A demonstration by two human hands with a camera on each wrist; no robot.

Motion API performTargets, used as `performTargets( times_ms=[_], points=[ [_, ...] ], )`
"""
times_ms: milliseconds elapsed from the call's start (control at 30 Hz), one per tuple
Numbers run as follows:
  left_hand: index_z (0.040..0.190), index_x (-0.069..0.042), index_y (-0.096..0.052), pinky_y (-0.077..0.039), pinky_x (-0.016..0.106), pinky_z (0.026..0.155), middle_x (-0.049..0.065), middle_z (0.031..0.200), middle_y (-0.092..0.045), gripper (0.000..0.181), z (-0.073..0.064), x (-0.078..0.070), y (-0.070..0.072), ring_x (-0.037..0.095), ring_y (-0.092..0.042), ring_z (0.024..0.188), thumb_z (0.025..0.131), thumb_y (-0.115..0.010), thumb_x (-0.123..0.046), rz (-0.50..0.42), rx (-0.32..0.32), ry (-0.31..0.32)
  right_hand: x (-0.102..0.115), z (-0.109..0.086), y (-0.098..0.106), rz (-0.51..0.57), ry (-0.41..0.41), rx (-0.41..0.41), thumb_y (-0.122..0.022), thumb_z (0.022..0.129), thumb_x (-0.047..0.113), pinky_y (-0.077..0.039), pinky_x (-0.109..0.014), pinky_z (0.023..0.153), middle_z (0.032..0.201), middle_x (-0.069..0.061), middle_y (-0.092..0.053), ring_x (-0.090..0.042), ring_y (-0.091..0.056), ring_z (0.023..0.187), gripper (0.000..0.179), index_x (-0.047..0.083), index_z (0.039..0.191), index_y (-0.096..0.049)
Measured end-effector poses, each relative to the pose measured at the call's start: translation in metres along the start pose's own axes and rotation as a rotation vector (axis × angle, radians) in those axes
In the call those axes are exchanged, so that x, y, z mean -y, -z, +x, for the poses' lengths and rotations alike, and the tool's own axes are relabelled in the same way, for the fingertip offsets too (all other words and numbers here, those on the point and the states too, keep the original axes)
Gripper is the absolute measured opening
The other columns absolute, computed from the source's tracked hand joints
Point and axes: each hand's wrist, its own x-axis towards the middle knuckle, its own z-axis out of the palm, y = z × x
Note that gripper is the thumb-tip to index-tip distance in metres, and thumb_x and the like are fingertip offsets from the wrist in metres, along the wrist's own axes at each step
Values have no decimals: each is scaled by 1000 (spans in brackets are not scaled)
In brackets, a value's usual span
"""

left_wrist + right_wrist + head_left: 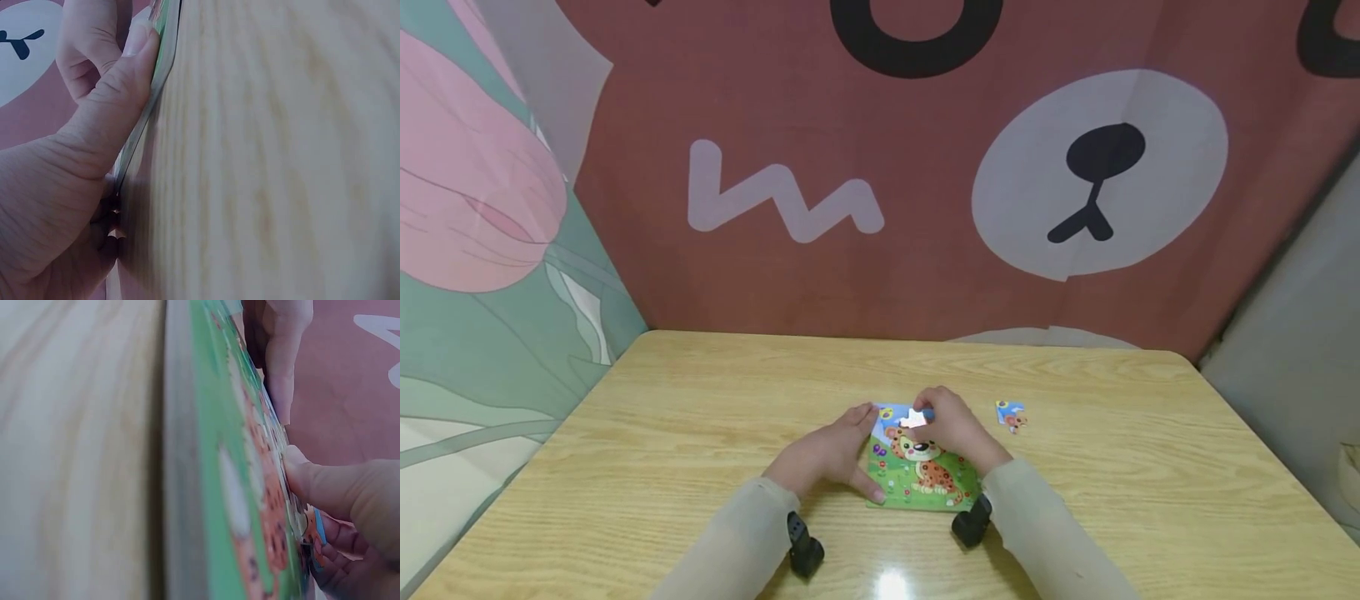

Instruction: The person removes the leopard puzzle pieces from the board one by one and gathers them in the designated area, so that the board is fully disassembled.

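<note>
Bear backdrop (pixel 925 200) behind wood tbl (pixel 700 387); L hand (pixel 829 454) spread on puzzle (pixel 897 490), R hand (pixel 955 427) pinching pc (pixel 316 536).

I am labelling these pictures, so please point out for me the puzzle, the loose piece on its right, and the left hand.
Puzzle (pixel 929 472), head view, near the middle of its printed face.
Loose piece (pixel 1012 417), head view, about its middle.
Left hand (pixel 832 451), head view, back of the hand.
</note>
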Motion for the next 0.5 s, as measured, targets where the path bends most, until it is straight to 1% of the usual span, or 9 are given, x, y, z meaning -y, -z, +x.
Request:
performTargets(
  times_ms=[133,267,467,500],
  points=[
    [149,-6,-14,-23,41,114,8,156,-10,126,0,0,1,24,-11,142,53,-79,-58,-5,-1,-2,0,0,2,-36,38,13,-75,78,18,-47,-33,71,96,-6,-54,-17,-49,80,27,8,96,-60],
    [149,-6,-14,-22,42,114,8,156,-9,127,-1,0,1,25,-11,142,52,-79,-59,-13,-1,0,-1,1,3,-35,59,9,-76,77,18,-46,-35,73,96,-5,-54,-18,-49,81,25,8,95,-60],
    [149,-6,-13,-22,42,114,9,156,-9,127,-1,0,0,26,-11,142,53,-79,-58,-15,0,-1,-5,2,-1,63,43,-32,-79,73,14,-48,-34,75,95,-5,-56,-18,-50,83,26,10,93,-62],
    [149,-6,-13,-22,41,114,9,156,-9,127,-1,0,-1,25,-11,142,53,-79,-58,-14,2,-3,-6,3,-1,80,42,-36,-79,73,13,-48,-34,74,95,-4,-57,-17,-51,82,26,11,93,-62]
  ],
)
